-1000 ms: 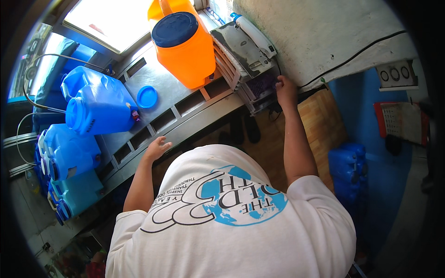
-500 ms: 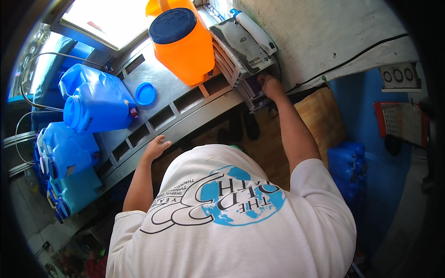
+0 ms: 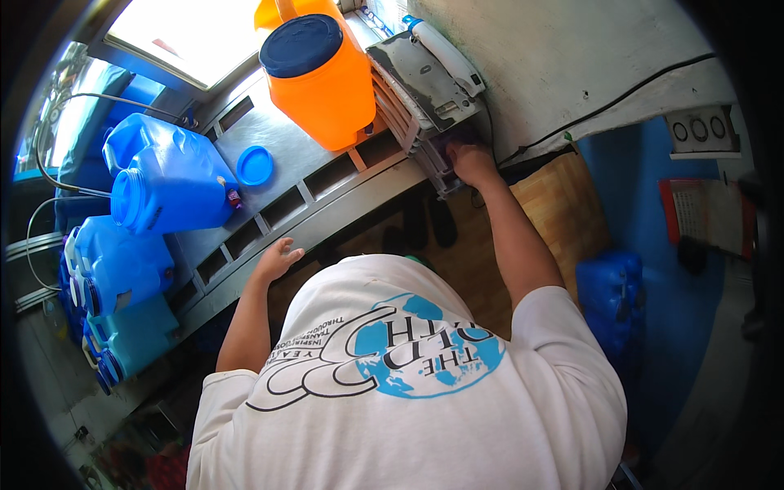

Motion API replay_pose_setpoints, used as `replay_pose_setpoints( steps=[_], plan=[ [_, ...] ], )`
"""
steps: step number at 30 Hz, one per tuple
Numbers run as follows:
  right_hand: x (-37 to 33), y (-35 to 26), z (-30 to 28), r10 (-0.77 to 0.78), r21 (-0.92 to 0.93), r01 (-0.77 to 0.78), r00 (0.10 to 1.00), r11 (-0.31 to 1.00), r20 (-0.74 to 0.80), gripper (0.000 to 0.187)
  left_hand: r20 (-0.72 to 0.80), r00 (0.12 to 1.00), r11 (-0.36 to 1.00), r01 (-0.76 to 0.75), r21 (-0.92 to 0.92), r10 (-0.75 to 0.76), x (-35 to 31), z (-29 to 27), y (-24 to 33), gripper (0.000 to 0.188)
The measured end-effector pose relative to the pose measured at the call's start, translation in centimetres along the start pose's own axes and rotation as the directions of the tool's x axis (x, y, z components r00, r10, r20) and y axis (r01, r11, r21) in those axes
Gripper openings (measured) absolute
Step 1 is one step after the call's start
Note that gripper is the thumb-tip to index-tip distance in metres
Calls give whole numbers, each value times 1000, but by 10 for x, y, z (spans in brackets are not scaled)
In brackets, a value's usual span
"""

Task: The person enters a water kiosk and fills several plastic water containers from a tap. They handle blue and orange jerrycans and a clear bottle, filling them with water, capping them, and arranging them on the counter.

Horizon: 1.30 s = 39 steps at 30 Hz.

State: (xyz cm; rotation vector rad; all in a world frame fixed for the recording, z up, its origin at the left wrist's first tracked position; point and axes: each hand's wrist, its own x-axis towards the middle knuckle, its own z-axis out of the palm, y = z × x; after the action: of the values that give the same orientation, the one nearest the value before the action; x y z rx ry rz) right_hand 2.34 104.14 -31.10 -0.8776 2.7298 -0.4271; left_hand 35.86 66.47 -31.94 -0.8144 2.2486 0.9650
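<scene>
My right hand [image 3: 474, 166] reaches to the front of a worn grey box-shaped unit [image 3: 437, 91] at the far right end of the metal counter. Its fingers are curled in beside something purple at the lower front of the unit; what they hold is hard to make out. By the counter's front edge hovers my left hand [image 3: 280, 260], fingers apart and nothing in it. Left of the grey unit stands an orange jug [image 3: 322, 102] with a dark blue lid [image 3: 300, 46]. An uncapped blue jug [image 3: 175, 175] with a thin hose [image 3: 91, 191] at its mouth rests farther left.
A blue cap [image 3: 255, 166] lies on the slotted metal counter [image 3: 237, 135]. More blue jugs [image 3: 122, 263] crowd the left side. A white tube-shaped thing [image 3: 445, 55] tops the grey unit. Beyond it, a black cable [image 3: 608, 100] runs along the wall. Another blue container [image 3: 608, 298] stands low at right.
My right hand has shifted slightly left and down along the front of the grey unit, drawing back a little. My left hand stays in place.
</scene>
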Motion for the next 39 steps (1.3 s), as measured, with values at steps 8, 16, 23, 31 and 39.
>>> replay_pose_setpoints(
  steps=[8,16,23,31,39],
  plan=[
    [-16,0,-32,142,465,-79,985,882,-102,14,0,978,950,-203,-237,209,17,-2,69,50],
    [-38,-34,-69,25,631,-39,999,775,31,16,-122,744,729,-668,-153,656,-1,-12,251,50],
    [-52,-69,-79,-26,705,82,996,704,-90,13,74,768,766,-618,-176,636,18,3,287,33],
    [-49,9,-16,302,191,-343,929,920,213,23,33,922,882,-359,-304,387,12,-19,193,13],
    [-3,-17,-24,150,418,-43,963,908,-225,27,-120,983,853,-183,-489,142,-9,-13,34,11]
  ],
)
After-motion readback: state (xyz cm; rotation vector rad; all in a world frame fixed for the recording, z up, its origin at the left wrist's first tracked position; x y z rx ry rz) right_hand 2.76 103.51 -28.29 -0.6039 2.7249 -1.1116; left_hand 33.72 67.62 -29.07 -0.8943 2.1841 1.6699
